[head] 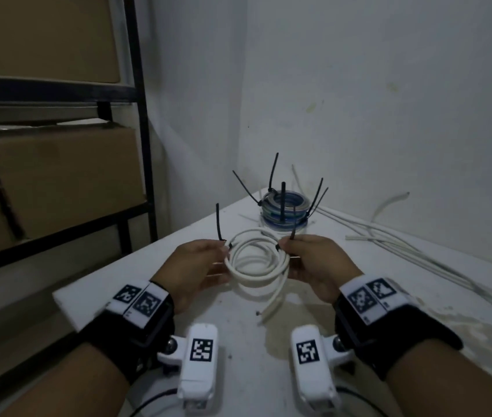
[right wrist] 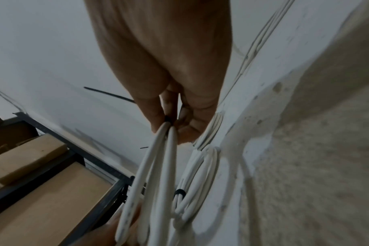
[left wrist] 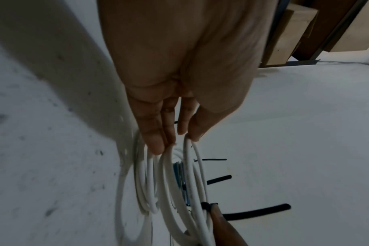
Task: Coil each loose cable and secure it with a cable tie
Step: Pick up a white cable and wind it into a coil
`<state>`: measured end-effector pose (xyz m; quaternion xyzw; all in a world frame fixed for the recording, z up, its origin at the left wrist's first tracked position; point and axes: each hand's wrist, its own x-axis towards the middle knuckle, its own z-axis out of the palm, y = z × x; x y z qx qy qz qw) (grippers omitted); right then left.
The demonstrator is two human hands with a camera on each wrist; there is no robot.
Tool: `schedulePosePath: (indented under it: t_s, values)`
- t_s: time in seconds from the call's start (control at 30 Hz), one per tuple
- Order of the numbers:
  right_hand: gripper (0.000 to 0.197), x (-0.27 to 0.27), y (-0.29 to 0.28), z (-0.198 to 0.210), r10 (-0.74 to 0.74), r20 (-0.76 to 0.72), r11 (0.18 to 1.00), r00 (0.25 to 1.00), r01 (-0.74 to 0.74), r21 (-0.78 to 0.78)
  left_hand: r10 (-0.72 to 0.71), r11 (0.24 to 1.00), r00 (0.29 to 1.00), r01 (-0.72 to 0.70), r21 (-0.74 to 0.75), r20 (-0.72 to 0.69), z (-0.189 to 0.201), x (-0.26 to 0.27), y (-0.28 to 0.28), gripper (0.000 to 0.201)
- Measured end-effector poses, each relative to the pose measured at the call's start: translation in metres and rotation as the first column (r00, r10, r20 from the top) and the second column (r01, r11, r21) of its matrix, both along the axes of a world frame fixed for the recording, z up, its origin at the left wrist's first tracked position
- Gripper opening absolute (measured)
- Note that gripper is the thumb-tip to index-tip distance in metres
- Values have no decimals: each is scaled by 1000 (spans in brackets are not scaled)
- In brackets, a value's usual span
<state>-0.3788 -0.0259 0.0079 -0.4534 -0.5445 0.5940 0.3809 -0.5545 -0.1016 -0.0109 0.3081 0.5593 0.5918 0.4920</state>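
Observation:
A white cable coil [head: 258, 261] is held just above the white table [head: 238, 341] between both hands. My left hand [head: 226, 248] pinches its left side, where a black cable tie [head: 218, 222] sticks up. My right hand [head: 283, 246] pinches the right side at a second black tie [head: 294, 228]. The left wrist view has my left hand's fingertips [left wrist: 158, 146] on the coil's loops [left wrist: 179, 183]. From the right wrist, my right hand [right wrist: 169, 126] grips the loops [right wrist: 158, 166] at the tie's band. The cable's free end [head: 268, 313] hangs toward the table.
A stack of tied blue and clear cable coils [head: 283, 210] stands behind the hands, tie tails pointing up. Several loose white cables [head: 419, 246] run along the right wall. A dark metal shelf [head: 142, 115] with cardboard boxes [head: 58, 182] stands at the left.

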Motion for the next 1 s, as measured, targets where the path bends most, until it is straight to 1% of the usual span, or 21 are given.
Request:
schedulePosePath:
  t_s: [0.07, 0.13, 0.17, 0.23, 0.3, 0.33, 0.4, 0.43, 0.47, 0.53, 0.6, 0.67, 0.7, 0.77, 0.87, 0.9, 1.0]
  values:
    - [12, -9, 14, -3, -43, 66, 997, 997, 39, 60, 53, 998, 998, -53, 17, 17, -4, -3, 4, 8]
    - [22, -18, 27, -9, -94, 149, 987, 984, 73, 142, 88, 995, 995, -89, 32, 41, -10, -6, 8, 6]
    - [23, -23, 33, -14, -100, 192, 984, 976, 68, 167, 106, 994, 994, -107, 36, 39, -12, -7, 10, 7]
    - [14, -30, 44, -22, -91, 250, 979, 964, 41, 199, 149, 987, 988, -152, 47, 50, -17, -8, 14, 17]
    - [9, -36, 48, -24, -84, 266, 972, 960, 20, 236, 183, 980, 979, -189, 63, 89, -20, -8, 18, 18]
    - [12, -38, 51, -24, -87, 261, 967, 961, 19, 255, 185, 979, 978, -192, 68, 101, -21, -7, 20, 16]
    - [26, -38, 53, -23, -100, 255, 961, 962, 27, 274, 172, 982, 980, -178, 66, 96, -22, -5, 23, 11]
    - [28, -38, 53, -24, -96, 270, 960, 958, 18, 280, 163, 984, 983, -168, 60, 87, -23, -4, 24, 9]
    - [26, -37, 54, -24, -87, 292, 956, 952, -2, 292, 150, 986, 985, -155, 55, 79, -24, -4, 24, 8]
    - [20, -33, 52, -25, -66, 380, 944, 922, -66, 323, 127, 991, 990, -130, 43, 62, -26, -5, 23, 8]
    - [15, -27, 50, -25, -83, 509, 926, 857, -122, 356, 111, 993, 993, -113, 44, 37, -27, -6, 22, 10]
    - [26, -23, 47, -25, -97, 578, 926, 810, -140, 351, 86, 995, 996, -87, 50, 12, -28, -7, 20, 13]
    - [30, -22, 45, -25, -96, 589, 928, 803, -142, 345, 68, 996, 998, -68, 50, -2, -28, -7, 20, 14]
    - [27, -23, 44, -24, -115, 590, 916, 799, -144, 374, 52, 997, 999, -51, 51, -3, -29, -8, 20, 16]
    - [22, -27, 45, -20, -128, 553, 895, 823, -145, 422, 58, 997, 998, -59, 55, 7, -31, -9, 19, 12]
    - [21, -28, 46, -21, -135, 545, 889, 828, -142, 436, 56, 997, 998, -56, 53, -5, -31, -9, 19, 11]
    - [22, -28, 47, -23, -144, 567, 884, 811, -152, 443, 64, 997, 996, -61, 48, -57, -31, -9, 19, 10]
